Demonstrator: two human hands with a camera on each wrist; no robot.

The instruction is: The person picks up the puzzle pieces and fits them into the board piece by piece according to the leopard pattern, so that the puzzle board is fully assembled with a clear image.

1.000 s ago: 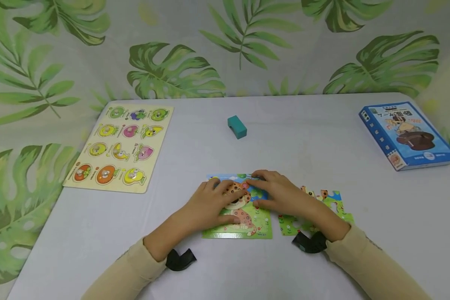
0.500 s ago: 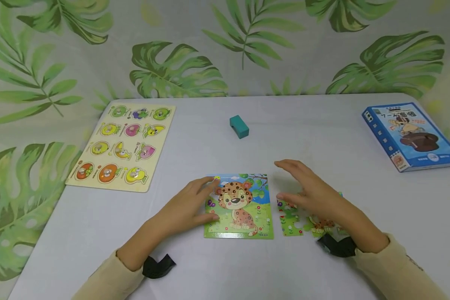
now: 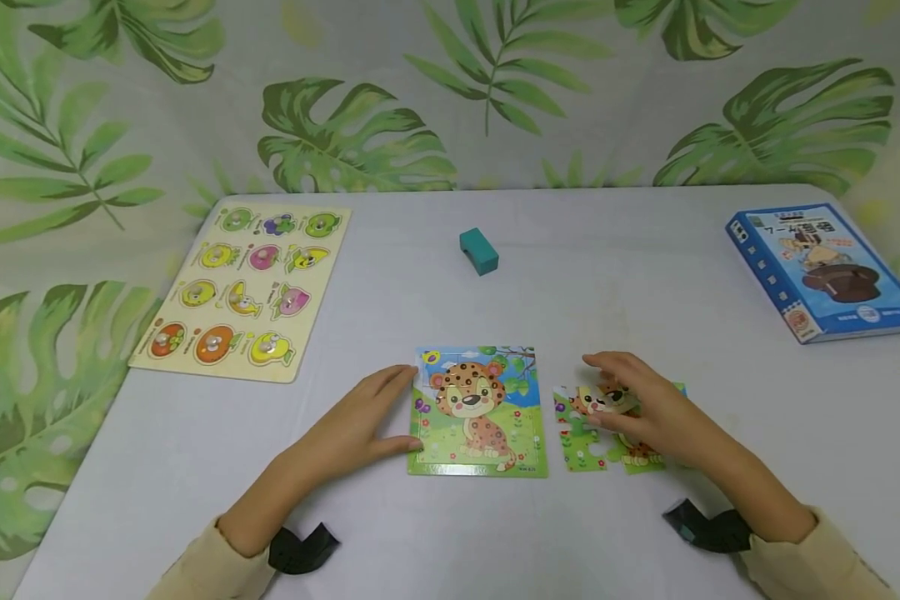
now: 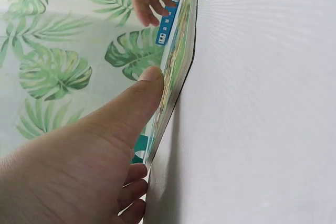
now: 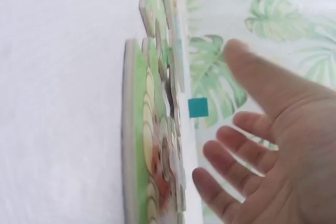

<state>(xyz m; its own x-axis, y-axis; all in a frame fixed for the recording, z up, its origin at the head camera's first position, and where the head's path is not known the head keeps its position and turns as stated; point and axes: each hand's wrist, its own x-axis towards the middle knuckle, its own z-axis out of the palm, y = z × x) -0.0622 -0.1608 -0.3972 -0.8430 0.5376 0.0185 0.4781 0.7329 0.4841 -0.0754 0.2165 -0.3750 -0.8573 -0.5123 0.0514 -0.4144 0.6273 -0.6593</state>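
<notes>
Through my head feed, the leopard puzzle board (image 3: 487, 437) lies on the tabletop (image 3: 450, 533), my left hand (image 3: 356, 417) at its left edge, fingers extended. My right hand (image 3: 660, 412) hovers over loose jigsaw pieces (image 3: 581, 454), fingers spread, holding nothing. Those pieces repeat the leopard, so I judge the board's picture a printed guide, with placing left to do.

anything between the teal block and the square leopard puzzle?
Nothing: just bare white tabletop between the teal block and the square leopard puzzle, seen in the head view.
</notes>
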